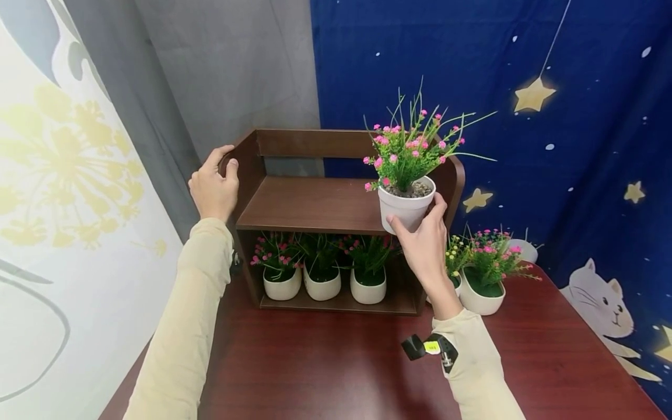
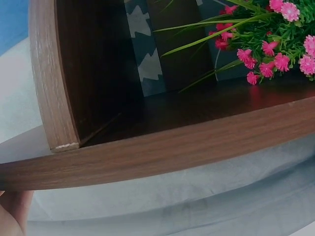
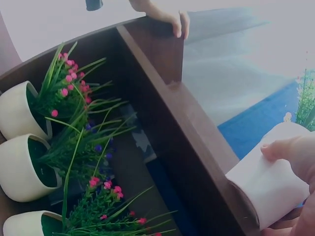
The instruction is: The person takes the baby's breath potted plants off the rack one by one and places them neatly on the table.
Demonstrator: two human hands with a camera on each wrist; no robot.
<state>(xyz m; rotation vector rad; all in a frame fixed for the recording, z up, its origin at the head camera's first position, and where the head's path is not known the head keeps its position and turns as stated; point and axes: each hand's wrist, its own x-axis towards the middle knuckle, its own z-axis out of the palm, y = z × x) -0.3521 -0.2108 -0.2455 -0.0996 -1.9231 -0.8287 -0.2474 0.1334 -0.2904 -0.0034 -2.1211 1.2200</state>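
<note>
My right hand (image 1: 426,245) grips a white round pot (image 1: 403,211) of pink-flowered grass, thumb on its near side, fingers around its right. In the head view the pot is in front of the right part of the brown shelf's upper board (image 1: 315,204); the right wrist view shows the pot (image 3: 270,182) close by that board's edge. My left hand (image 1: 215,189) holds the top of the shelf's left side panel, fingers over its edge. Only a bit of that hand (image 2: 15,211) shows in the left wrist view, below the panel.
Three cream pots (image 1: 322,284) with plants stand in a row in the lower compartment. Right of the shelf, on the dark red table (image 1: 325,361), are another cream pot (image 1: 482,297) with pink flowers and a yellow-flowered plant (image 1: 455,256). Curtains hang behind.
</note>
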